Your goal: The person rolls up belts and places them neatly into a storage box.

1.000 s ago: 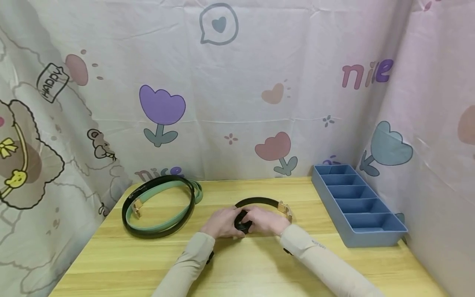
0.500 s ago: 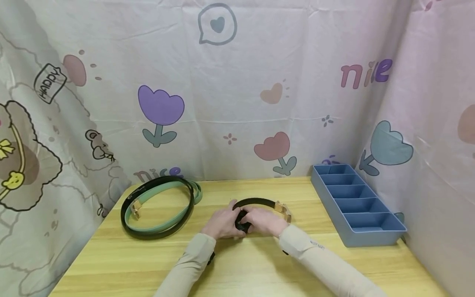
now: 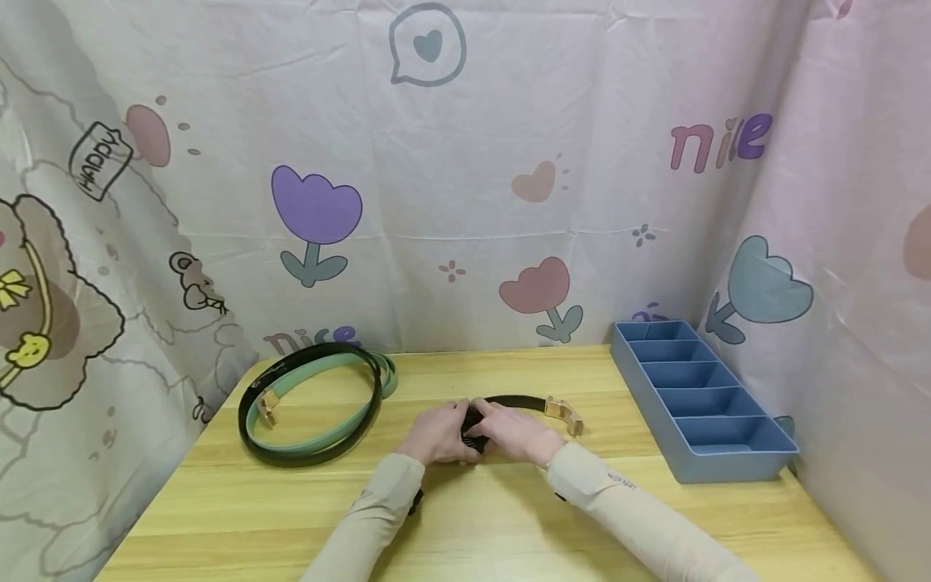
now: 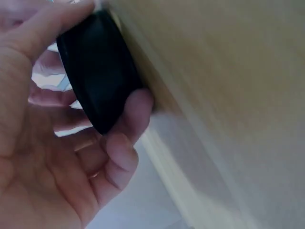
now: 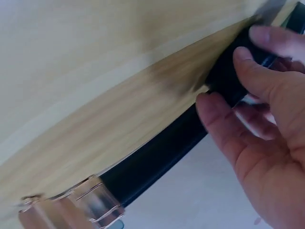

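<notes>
A black belt, partly rolled into a tight coil (image 3: 473, 436), stands on edge on the table in the head view. My left hand (image 3: 439, 434) holds the coil from its left side, thumb and fingers curled round it. In the left wrist view the outer face of the coil (image 4: 97, 67) shows between thumb and fingertips. From the right, my right hand (image 3: 515, 432) grips the same coil, thumb and fingertips pressed to it in the right wrist view. Beyond that hand runs the unrolled strap (image 5: 157, 157), ending in a gold buckle (image 3: 563, 414).
On the left lie two loosely looped belts, one black (image 3: 294, 461) and one green (image 3: 313, 443) with a gold buckle (image 3: 269, 404). A blue-grey box with several compartments (image 3: 676, 428) stands at the right. Patterned cloth (image 3: 451, 162) hangs behind and beside the table (image 3: 473, 525).
The unrolled strap has flattened from a higher arc, and the buckle has shifted slightly right and swung outward. Both hands stay round the coil, with small finger movements.
</notes>
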Demonstrator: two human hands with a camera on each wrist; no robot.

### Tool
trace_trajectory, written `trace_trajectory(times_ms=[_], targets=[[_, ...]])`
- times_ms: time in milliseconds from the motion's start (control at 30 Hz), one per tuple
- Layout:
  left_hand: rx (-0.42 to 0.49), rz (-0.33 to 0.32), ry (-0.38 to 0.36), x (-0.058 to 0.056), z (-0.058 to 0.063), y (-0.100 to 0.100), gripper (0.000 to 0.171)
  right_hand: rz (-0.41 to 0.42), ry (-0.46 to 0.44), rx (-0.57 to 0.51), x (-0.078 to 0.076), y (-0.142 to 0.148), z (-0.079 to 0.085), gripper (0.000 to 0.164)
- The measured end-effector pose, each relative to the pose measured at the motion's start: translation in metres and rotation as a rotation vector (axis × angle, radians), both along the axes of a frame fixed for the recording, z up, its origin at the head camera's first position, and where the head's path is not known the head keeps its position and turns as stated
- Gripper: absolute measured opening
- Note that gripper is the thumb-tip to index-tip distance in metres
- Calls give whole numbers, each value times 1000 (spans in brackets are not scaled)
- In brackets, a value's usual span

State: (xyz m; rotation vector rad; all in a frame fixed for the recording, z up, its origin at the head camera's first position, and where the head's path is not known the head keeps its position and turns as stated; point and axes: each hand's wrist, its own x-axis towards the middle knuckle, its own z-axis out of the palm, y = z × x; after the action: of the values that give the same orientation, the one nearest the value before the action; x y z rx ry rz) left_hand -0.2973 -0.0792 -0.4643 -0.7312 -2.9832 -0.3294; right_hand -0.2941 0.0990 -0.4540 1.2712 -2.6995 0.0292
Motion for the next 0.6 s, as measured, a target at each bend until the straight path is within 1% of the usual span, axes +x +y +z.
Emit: trace_trajectory(times_ms=[100, 167, 267, 333, 433, 500, 600], targets=[[-2, 29, -27, -2, 0, 0, 67, -1, 41, -7, 1, 1, -3, 27], [0, 56, -34, -3, 0, 1, 66, 1, 74, -16, 2, -1, -4, 24], [-4, 81, -32, -3, 1, 2, 70, 23, 100, -29, 3, -3, -6, 23], [-8, 83, -37, -2, 3, 2, 74, 43, 102, -28, 2, -3, -7, 23], [2, 64, -69, -2, 5, 1, 77, 70, 99, -19, -1, -2, -7, 28], [9, 60, -91, -3, 7, 0, 75, 83, 100, -8, -3, 0, -7, 27], [3, 85, -100, -5, 6, 0, 69, 75, 69, -15, -5, 1, -7, 25]])
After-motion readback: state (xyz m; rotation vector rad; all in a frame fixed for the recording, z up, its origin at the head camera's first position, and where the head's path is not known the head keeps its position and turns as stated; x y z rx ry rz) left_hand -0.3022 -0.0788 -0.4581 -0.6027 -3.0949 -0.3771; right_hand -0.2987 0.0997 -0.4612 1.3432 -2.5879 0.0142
